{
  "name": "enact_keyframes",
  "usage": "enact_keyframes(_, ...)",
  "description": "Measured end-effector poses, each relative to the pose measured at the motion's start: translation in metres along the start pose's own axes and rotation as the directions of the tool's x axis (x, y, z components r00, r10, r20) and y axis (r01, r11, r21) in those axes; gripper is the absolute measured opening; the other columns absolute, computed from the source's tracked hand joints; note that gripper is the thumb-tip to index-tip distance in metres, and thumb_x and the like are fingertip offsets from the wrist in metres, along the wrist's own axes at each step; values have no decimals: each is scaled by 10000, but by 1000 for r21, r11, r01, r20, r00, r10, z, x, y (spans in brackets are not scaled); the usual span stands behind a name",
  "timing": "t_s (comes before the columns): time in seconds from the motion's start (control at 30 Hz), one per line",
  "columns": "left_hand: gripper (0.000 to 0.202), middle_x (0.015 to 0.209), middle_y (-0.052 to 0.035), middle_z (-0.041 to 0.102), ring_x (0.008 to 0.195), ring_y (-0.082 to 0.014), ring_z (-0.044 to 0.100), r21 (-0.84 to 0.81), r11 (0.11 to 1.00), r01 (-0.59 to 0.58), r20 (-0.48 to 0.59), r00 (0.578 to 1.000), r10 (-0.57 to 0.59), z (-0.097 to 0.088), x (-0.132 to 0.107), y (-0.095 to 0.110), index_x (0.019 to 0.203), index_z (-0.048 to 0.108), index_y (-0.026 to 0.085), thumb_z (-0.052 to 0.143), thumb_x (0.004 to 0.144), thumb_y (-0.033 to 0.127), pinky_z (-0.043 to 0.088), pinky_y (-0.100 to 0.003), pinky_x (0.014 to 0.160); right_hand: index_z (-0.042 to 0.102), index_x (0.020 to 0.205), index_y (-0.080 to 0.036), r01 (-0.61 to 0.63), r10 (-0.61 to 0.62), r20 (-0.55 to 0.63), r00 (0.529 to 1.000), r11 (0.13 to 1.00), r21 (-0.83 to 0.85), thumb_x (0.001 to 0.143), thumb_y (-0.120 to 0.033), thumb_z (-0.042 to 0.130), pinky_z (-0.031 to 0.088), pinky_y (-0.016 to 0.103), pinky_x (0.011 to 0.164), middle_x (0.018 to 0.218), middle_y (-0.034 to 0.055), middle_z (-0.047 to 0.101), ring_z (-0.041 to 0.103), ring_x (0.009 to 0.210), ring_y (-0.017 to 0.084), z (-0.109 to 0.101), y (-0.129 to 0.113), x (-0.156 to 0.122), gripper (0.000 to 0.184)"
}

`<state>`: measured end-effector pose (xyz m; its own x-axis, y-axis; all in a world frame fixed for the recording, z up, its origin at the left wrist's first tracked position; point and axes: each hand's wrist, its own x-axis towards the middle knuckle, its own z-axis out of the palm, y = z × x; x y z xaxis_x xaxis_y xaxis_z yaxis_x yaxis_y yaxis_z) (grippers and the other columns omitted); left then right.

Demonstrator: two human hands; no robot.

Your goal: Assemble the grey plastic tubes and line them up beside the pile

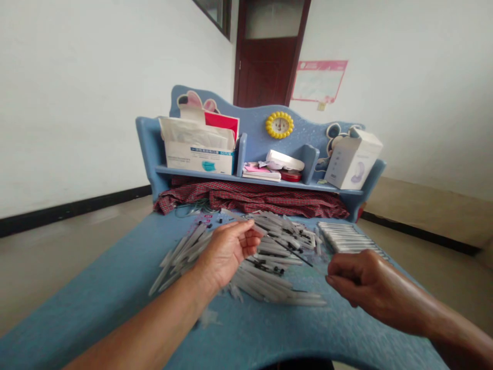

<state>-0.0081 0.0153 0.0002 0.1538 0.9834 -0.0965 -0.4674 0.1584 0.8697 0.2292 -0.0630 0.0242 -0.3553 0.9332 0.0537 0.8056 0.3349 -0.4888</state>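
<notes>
Tube row [350, 237] at right seemed done; larger heap [265, 285] lay loose. Left hand [231, 249] pinched a pale tube [260, 229]; right hand [360, 277] curled, contents unclear.

Left hand [228, 251] pinching pale tube [259, 229], right hand [360, 275] curled, blue desk [115, 282]

- Slender tubes [265, 285]: translucent, whitish plastic, smooth with a dull sheen.
- Small black pieces [260, 265]: apparently plastic, too small to judge the finish.
- Surface [127, 288]: blue, painted-looking, faintly mottled, with a soft sheen.
- Checked fabric [277, 199]: woven cloth, matt and creased.
- Mask box [181, 156] and white carton [350, 162]: smooth printed cardboard.
- Round red case [291, 176]: glossy.
- Door [265, 72]: dark, wood-like, smooth.
- Wall [77, 103]: matt.
- Floor [111, 221]: smooth, slightly shiny.
</notes>
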Motion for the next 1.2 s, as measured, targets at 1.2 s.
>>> enact_keyframes(1.2,112,599,-25,640,499,-118,593,-71,990,125,169,979,-111,4,-2,-1,673,633,121,568,758,87,500,-219,465,614,669,-172,252,-274,-471,838,961,-111,826,-399,495,279,193,462,502,-15,535,417,445,73,45,-40,72,300)
